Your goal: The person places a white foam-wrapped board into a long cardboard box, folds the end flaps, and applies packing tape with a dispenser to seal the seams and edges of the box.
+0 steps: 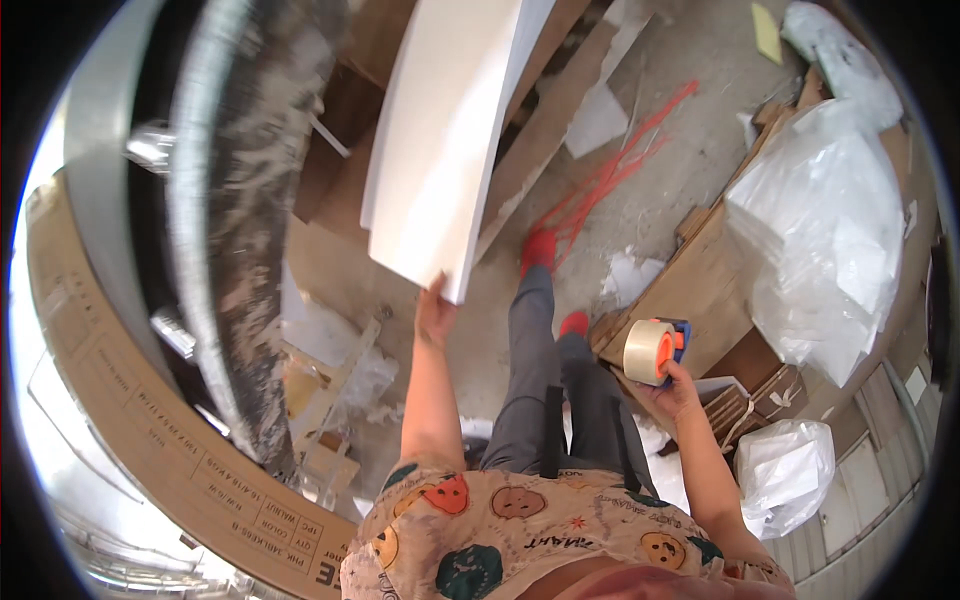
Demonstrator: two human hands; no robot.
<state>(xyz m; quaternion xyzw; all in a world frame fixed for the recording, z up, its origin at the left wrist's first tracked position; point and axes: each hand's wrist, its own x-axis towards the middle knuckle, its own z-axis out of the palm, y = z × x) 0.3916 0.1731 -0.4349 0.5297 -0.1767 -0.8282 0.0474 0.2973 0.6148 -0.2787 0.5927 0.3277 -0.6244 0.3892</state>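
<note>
A long white panel [440,140] slants up and away in front of me, its near end close to my legs. My left hand [435,312] grips the near edge of this panel, with part of the fingers hidden beneath it. To the right, my right hand [676,392] is closed around a tape dispenser [681,338] with blue and orange parts. A wide roll of clear tape [643,352] sits on the dispenser. Its handle is mostly hidden by my fingers.
Opened brown cardboard [345,200] lies under and beside the panel. Red strands [620,165] trail across the concrete floor near my feet. Clear plastic bags [820,240] lie on cardboard at the right. A large printed carton [190,440] curves along the left.
</note>
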